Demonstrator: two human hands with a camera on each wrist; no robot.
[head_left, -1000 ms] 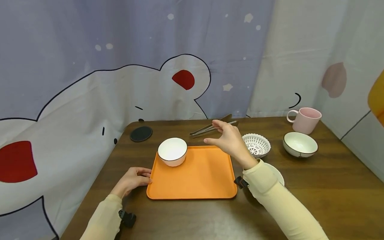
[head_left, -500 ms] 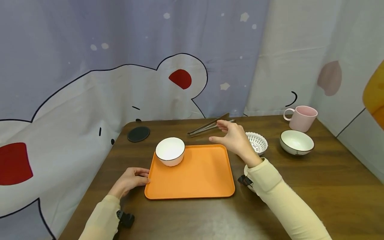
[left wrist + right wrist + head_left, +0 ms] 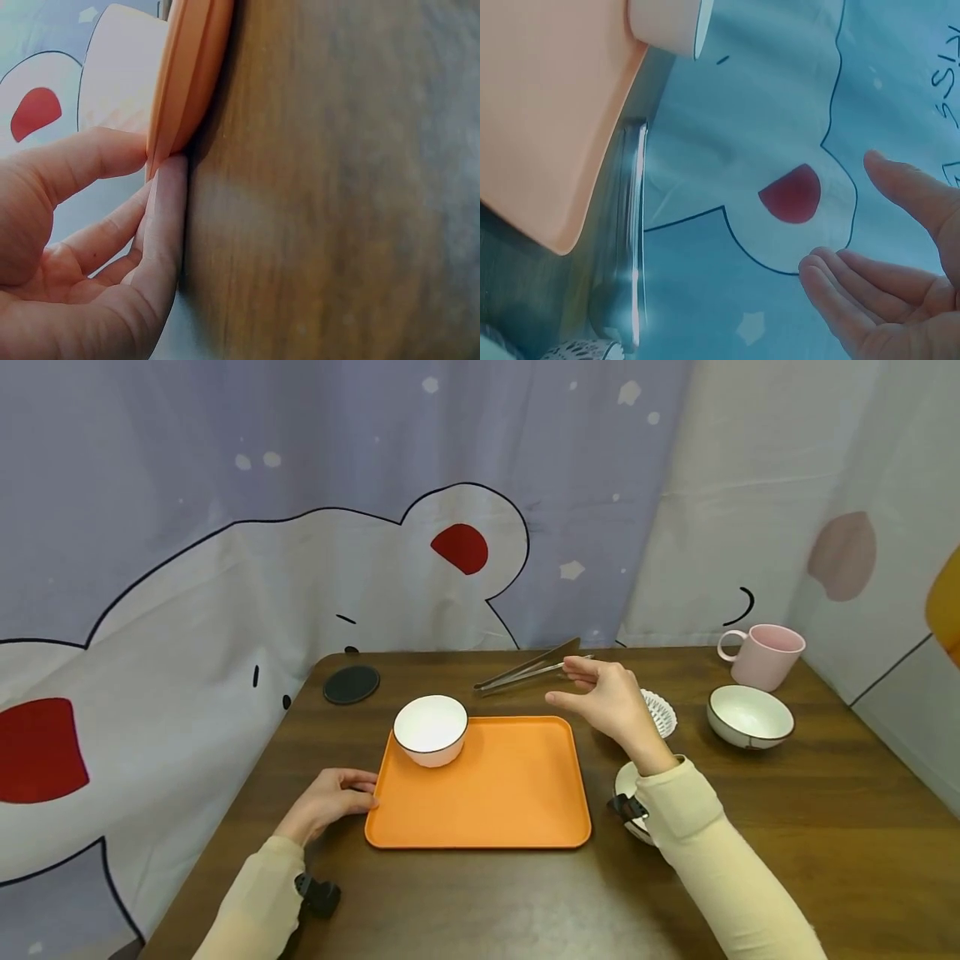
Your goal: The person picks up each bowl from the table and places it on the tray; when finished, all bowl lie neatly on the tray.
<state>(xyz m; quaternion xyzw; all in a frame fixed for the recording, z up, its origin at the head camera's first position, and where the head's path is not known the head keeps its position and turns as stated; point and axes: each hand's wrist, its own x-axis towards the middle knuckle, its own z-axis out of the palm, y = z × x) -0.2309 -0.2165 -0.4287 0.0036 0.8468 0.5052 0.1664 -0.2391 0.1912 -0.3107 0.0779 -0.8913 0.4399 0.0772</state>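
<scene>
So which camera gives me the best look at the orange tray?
The head view: it shows the orange tray almost whole, the white bowl covering one corner. The left wrist view has only part of its edge, pinched by the left hand. The right wrist view shows one corner but crops much of it.

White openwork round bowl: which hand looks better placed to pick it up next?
Probably the right hand: it is empty and nearer the white openwork bowl, while the left hand pinches the edge of the orange rectangular tray.
</scene>
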